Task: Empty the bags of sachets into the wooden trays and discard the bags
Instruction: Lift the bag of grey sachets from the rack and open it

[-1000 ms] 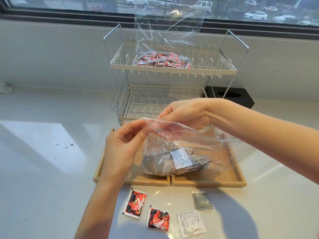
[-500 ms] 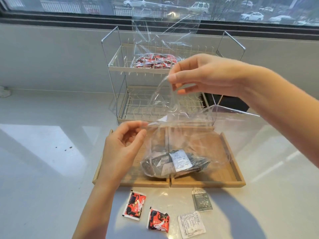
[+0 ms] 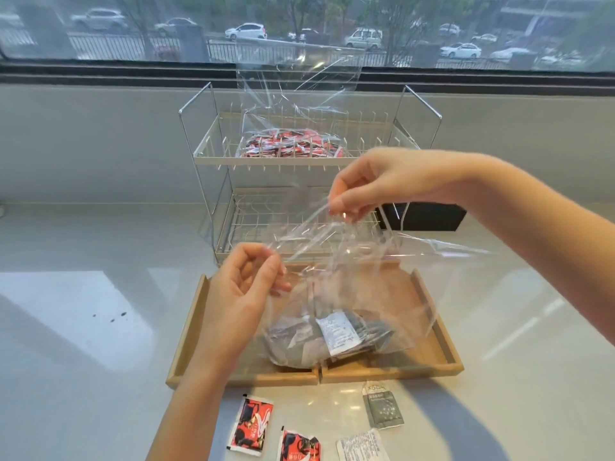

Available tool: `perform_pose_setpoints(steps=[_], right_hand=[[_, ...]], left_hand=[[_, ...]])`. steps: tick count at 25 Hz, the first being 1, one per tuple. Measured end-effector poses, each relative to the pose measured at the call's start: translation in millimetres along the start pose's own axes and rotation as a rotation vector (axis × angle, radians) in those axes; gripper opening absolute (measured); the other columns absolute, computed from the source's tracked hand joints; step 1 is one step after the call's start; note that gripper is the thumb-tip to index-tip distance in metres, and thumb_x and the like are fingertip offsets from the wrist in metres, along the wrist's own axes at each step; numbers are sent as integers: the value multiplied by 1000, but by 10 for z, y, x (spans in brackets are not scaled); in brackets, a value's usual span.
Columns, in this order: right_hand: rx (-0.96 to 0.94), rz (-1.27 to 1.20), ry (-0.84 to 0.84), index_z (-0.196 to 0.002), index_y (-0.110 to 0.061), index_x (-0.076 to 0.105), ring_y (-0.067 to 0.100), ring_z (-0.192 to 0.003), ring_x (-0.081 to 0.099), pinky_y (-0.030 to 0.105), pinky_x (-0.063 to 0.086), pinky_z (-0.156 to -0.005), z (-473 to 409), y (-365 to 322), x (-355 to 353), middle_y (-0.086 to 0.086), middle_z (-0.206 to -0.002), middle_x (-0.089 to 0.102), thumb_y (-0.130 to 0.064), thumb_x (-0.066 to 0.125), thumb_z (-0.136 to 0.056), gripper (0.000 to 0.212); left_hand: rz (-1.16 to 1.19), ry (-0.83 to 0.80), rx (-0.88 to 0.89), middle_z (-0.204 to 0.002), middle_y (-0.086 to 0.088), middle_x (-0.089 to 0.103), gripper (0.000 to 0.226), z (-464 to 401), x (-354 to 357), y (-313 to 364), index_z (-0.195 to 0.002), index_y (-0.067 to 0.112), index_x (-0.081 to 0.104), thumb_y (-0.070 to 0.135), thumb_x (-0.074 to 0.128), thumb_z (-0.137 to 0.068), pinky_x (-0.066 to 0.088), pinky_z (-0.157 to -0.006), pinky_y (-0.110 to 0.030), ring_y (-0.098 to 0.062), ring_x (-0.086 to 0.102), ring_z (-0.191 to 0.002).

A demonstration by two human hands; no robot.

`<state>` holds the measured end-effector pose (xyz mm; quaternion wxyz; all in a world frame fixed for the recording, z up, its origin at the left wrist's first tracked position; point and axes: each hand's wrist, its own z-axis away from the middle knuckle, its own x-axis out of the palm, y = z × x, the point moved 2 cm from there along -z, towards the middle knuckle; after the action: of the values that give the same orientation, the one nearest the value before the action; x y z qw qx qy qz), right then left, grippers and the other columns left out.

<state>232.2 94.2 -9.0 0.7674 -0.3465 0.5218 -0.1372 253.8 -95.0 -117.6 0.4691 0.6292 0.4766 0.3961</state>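
Note:
A clear plastic bag (image 3: 349,281) of grey sachets (image 3: 332,341) rests over two wooden trays, the left tray (image 3: 189,331) and the right tray (image 3: 436,334), which stand side by side. My left hand (image 3: 243,294) pinches the near edge of the bag's mouth. My right hand (image 3: 376,184) pinches the far edge and holds it higher, above the trays. The mouth is pulled apart. A second clear bag (image 3: 296,94) of red sachets (image 3: 289,148) stands on the top shelf of a wire rack (image 3: 206,154).
Two red sachets (image 3: 253,427) and two grey or white sachets (image 3: 382,410) lie loose on the white counter in front of the trays. A black box (image 3: 429,217) sits behind the rack on the right. The rack's lower shelf (image 3: 253,224) holds nothing.
My right hand rose with the far edge of the bag and then came down a little to the right. The bag's mouth has opened wider. My left hand stayed near the left tray.

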Motion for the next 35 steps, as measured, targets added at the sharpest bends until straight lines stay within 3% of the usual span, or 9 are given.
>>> perform_pose_setpoints(steps=[3,7,12,17,21,25,29,31,35], right_hand=[[-79,89,158,-90,-20,68,1,-78,62,13,47,-80,88,-48,-121,-10,-81,69,-29,57,-86,15],[88,-151,-74,-117,-21,58,3,-116,54,27,42,-104,54,247,94,-14,-119,60,-48,41,-84,45],[55,-143,-137,-95,-22,67,10,-95,61,27,46,-93,79,410,173,-3,-101,70,-30,48,-90,21],[44,-192,-86,-87,-1,65,-3,-62,56,9,44,-61,88,355,104,-10,-72,63,-31,48,-90,35],[7,-168,-16,-64,-27,67,2,-63,56,14,47,-67,198,266,-28,-11,-64,61,-32,48,-90,32],[-28,-89,73,-91,-23,68,1,-66,55,18,43,-67,206,252,-53,-9,-73,63,-38,37,-94,34],[177,-373,-196,-104,-18,63,13,-92,64,34,50,-93,81,429,180,-1,-103,66,-43,23,-96,49],[180,-361,-319,-88,-21,67,19,-84,62,43,45,-98,76,492,217,3,-91,63,-44,30,-95,44],[176,-350,-304,-66,-18,58,6,-59,53,19,45,-67,151,481,112,-12,-57,55,-34,34,-95,41]], left_hand=[[-20,-2,24,-59,11,64,5,-20,45,-10,-78,17,54,22,54,-79,48,-57,-10,-1,59,-55],[-8,41,33,-59,9,62,8,-62,35,-8,-76,21,56,26,59,-80,49,-60,-12,-1,57,-58],[-49,105,71,-48,10,53,28,-91,36,75,-65,22,56,41,46,-83,46,-55,-11,-2,50,-51],[-72,111,86,-44,9,48,33,-89,85,92,-66,22,57,43,37,-81,38,-44,-12,-4,45,-43],[-101,133,68,-41,10,42,32,-86,61,105,-61,32,60,42,39,-81,36,-38,-10,-4,40,-38],[-113,63,86,-40,10,40,31,-76,89,120,-62,30,60,41,38,-82,35,-38,-12,-3,36,-37],[-117,6,126,-41,9,40,32,-71,104,130,-65,30,60,38,37,-85,34,-39,-11,-4,36,-38],[-117,-1,126,-41,9,41,34,-69,85,127,-65,30,61,36,38,-89,33,-39,-10,-4,36,-37],[-93,0,112,-40,11,40,33,-63,47,122,-66,30,61,49,39,-83,32,-39,-11,-3,35,-36]])
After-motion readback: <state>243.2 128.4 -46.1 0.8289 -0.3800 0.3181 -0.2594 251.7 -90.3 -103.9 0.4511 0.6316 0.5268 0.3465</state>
